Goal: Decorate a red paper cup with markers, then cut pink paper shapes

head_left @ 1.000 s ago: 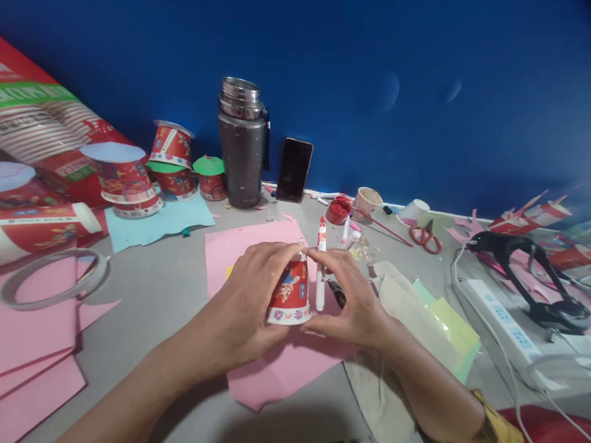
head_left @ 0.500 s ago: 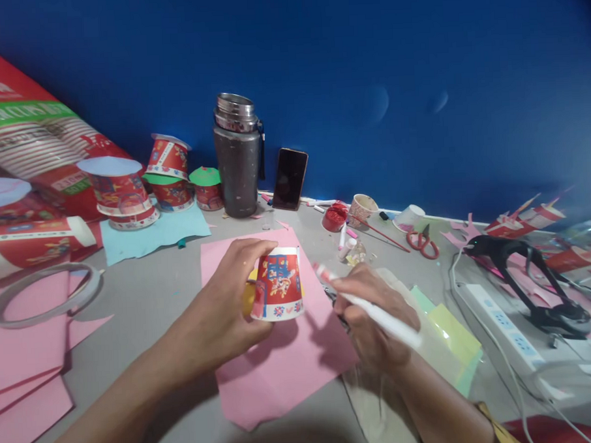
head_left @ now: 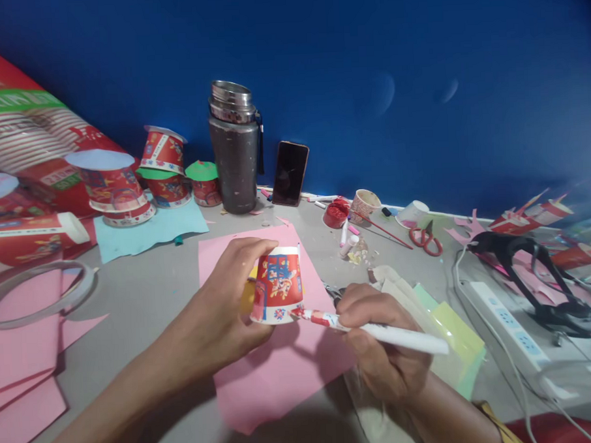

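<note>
My left hand (head_left: 230, 296) grips a red and white paper cup (head_left: 284, 284) between thumb and fingers, its wide rim facing down. Coloured drawings and small flowers decorate the cup's side. A white marker (head_left: 398, 338) with a red tip is pinched in my right hand (head_left: 384, 348). Its tip touches the white band near the cup's lower rim, just right of a flower. Beneath both hands lies a sheet of pink paper (head_left: 249, 393) on the grey table. Some yellow shows behind the cup, partly hidden by my left hand.
A dark steel flask (head_left: 236, 159) and a leaning phone (head_left: 291, 173) stand by the blue wall. Decorated cups (head_left: 164, 188) and a tape roll (head_left: 39, 295) are at left. Scissors (head_left: 426, 237), a power strip (head_left: 508, 330) and a black frame-like object (head_left: 513, 264) lie right.
My right hand has brought the marker down and left, from beside the cup onto its lower band. The left hand keeps its hold. The view has shifted slightly.
</note>
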{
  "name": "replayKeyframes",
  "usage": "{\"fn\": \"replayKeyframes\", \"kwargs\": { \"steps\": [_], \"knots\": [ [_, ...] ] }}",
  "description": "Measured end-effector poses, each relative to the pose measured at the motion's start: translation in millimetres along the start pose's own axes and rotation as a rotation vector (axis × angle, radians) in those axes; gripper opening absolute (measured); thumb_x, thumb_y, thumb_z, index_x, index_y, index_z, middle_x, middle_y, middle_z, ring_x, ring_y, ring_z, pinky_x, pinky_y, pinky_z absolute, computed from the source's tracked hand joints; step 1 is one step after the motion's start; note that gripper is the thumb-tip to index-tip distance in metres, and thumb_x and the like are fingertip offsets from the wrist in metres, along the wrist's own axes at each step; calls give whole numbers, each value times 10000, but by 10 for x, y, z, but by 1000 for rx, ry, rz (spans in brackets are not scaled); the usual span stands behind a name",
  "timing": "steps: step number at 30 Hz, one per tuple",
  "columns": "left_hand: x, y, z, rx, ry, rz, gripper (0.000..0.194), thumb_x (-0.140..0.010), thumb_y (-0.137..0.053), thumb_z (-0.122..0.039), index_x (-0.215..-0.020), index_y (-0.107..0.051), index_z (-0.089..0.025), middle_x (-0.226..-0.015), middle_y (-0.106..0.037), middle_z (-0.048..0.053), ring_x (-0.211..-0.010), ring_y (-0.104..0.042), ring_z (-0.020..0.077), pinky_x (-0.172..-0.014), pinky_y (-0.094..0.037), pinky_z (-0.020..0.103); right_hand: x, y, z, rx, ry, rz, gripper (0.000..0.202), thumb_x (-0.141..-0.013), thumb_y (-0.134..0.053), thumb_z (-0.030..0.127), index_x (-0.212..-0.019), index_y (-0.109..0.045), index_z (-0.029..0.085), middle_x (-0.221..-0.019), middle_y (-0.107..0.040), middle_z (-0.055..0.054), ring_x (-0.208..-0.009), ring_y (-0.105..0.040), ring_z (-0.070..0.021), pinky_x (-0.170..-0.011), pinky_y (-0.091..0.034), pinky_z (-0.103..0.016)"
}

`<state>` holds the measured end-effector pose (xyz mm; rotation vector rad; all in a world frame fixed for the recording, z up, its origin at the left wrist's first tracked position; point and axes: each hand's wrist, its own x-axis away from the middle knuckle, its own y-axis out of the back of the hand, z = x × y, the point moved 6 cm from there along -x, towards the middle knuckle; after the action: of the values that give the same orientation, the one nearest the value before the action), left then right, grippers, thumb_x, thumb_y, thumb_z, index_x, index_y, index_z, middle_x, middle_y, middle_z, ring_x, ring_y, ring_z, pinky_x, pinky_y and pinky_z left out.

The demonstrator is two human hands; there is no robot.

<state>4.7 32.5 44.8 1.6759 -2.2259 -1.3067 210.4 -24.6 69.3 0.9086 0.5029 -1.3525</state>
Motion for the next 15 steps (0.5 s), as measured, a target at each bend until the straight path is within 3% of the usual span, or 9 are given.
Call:
{"fn": "replayKeyframes", "kwargs": {
  "steps": [15],
  "knots": [
    [11, -13, 6, -9, -14, -6, 792, -775, -690, -157, -1504, -417, -302, -1458, -533, 97, -1397, -569, 343, -1139, -569, 518, -91, -39, 33, 48, 50, 41, 257, -885, -581, 65, -1062, -685, 220, -765, -699, -23, -630, -674, -179, -583, -573, -318]
  ]
}}
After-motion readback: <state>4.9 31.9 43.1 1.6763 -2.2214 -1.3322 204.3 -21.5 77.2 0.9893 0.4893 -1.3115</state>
